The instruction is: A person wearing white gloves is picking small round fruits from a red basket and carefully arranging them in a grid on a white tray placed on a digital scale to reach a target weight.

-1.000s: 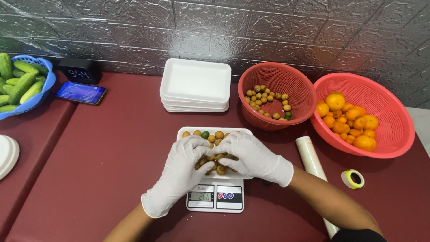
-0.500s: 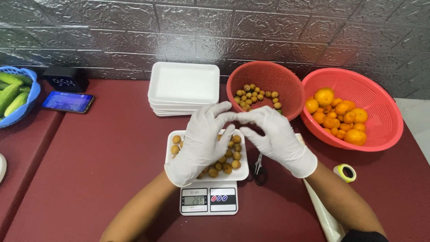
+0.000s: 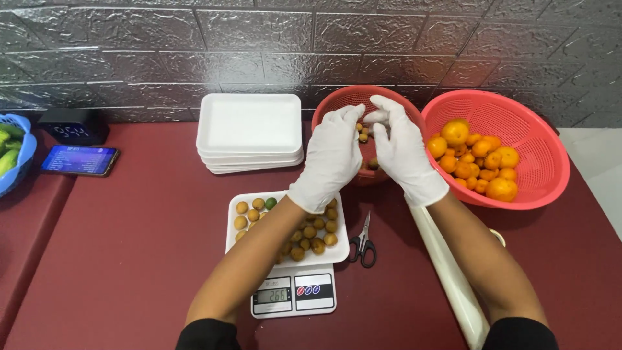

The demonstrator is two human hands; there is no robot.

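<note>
Both gloved hands are up over the smaller red basket, upper centre of the frame, where the small brown fruits sit. The left hand hangs curled with its fingers bent toward the fruit; whether it actually pinches one, I cannot tell, since the palm hides the tips. The right hand has its fingertips drawn together near the top of the basket, possibly nipping a single fruit, but the glove blurs that.

Below them, centre frame, the white foam tray rests on the digital scale, already well loaded with the same small fruits, one green one among them. The display is lit, so weighing looks underway; judging by the hands being at the basket, the portion is probably not settled yet.

Just right of the tray lie black scissors, and a roll of cling film runs toward the lower right. Upper left of centre, a stack of empty foam trays. Far right, the larger basket of oranges.
</note>
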